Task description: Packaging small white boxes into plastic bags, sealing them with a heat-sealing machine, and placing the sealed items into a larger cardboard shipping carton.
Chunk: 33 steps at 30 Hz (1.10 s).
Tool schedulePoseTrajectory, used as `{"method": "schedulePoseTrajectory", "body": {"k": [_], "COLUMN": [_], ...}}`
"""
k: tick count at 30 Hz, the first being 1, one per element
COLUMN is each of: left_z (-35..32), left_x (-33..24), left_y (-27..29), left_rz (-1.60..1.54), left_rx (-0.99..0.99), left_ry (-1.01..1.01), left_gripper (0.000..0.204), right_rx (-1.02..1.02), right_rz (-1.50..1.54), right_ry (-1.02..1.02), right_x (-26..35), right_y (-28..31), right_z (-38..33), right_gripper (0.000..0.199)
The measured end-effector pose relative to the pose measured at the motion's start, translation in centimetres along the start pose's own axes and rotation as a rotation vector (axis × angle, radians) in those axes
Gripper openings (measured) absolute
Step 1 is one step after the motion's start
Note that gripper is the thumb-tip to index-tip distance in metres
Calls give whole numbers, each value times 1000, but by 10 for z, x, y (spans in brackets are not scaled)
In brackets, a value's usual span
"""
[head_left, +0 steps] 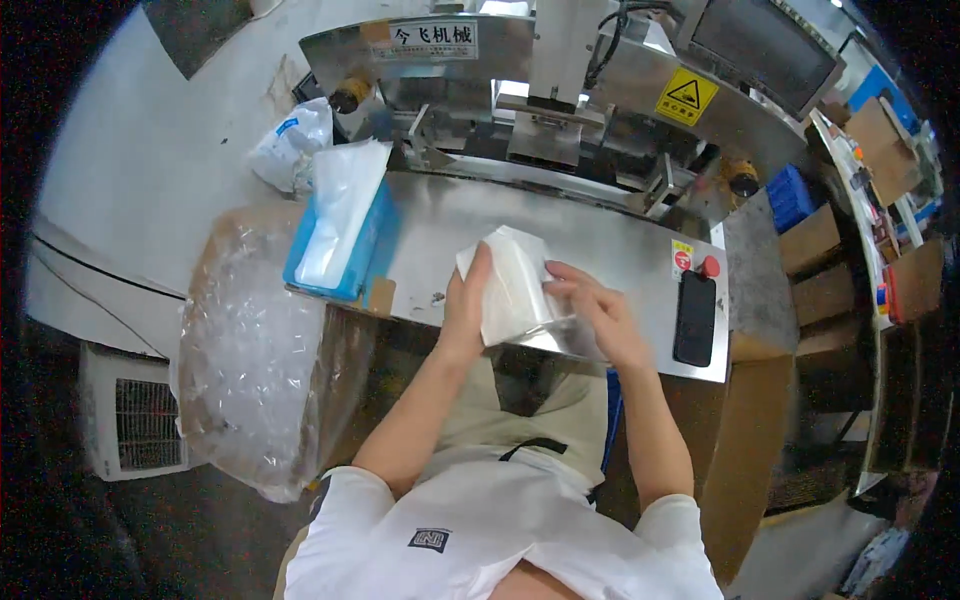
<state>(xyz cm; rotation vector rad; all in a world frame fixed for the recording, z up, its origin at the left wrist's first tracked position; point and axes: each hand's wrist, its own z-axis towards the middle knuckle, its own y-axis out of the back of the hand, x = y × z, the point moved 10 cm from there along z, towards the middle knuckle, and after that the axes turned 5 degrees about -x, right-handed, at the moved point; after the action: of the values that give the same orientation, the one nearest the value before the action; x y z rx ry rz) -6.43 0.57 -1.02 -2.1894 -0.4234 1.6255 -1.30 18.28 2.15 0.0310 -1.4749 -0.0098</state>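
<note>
While it stands between my two hands above the near edge of the steel machine table point(560, 215), the white tissue pack point(512, 285) is item one: a soft block in clear film, its long axis running away from me and tipped slightly left, the far end white and peaked, the near end a loose clear skirt of wrap. Item two, my left hand point(465, 305): closed on the pack's left flank, thumb up along the far corner, palm flat to the side. Item three, my right hand point(600, 315): fingers curled together and pinching the film at the pack's right near corner, lying a little nearer to me than the left. Both hands touch the pack; neither is nearer, but the open film end lies on the right hand's side. Outward, to the left: a blue tray point(335, 240) of stacked white tissue, then a large clear plastic bag point(245, 370) over a carton. To the right: a black phone point(695, 318) flat on the table, a red button point(709, 266) just beyond it.
</note>
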Motion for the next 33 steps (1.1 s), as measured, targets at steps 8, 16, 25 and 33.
{"method": "schedulePoseTrajectory", "body": {"k": [8, 16, 25, 33], "left_z": [-8, -3, 118, 187], "left_x": [46, 20, 1, 64], "left_y": [-40, -90, -61, -139], "left_rz": [-127, 273, 736, 1698], "left_rx": [165, 400, 78, 704], "left_ry": [252, -75, -117, -295], "left_gripper": [50, 37, 47, 49], "right_rx": [-256, -458, -1118, -1468], "right_rz": [415, 596, 375, 188], "right_ry": [-422, -424, -208, -285], "right_x": [-70, -49, -37, -74], "right_y": [28, 57, 217, 349], "right_z": [-33, -85, -250, -454], "right_gripper": [63, 49, 46, 45]}}
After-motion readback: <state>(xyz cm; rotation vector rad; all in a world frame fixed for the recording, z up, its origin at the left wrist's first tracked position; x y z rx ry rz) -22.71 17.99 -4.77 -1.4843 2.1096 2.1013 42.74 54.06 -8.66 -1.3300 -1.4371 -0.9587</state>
